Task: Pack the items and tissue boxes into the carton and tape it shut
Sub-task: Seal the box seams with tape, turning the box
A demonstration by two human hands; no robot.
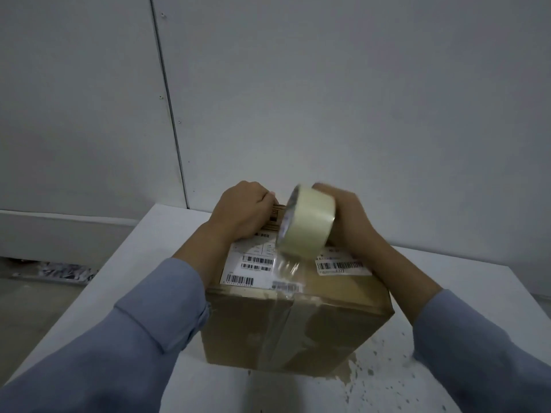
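Right hand (343, 213) wrapped round tape roll (307, 223), roll tilted on edge above carton (295, 323). Left hand (241, 210) curled, knuckles pressing carton's far top edge; grip contents undeterminable. Clear strip down near face. Barcode labels (253, 263) on top, text illegible. Carton closed, centred on white table (155, 263).

Carton (286, 320) on the table (125, 287) before me, wall (328, 84) behind it, my left hand (243, 210) on its far top edge, tape roll (307, 225) in my right hand (347, 217) above the top, just right of my left.
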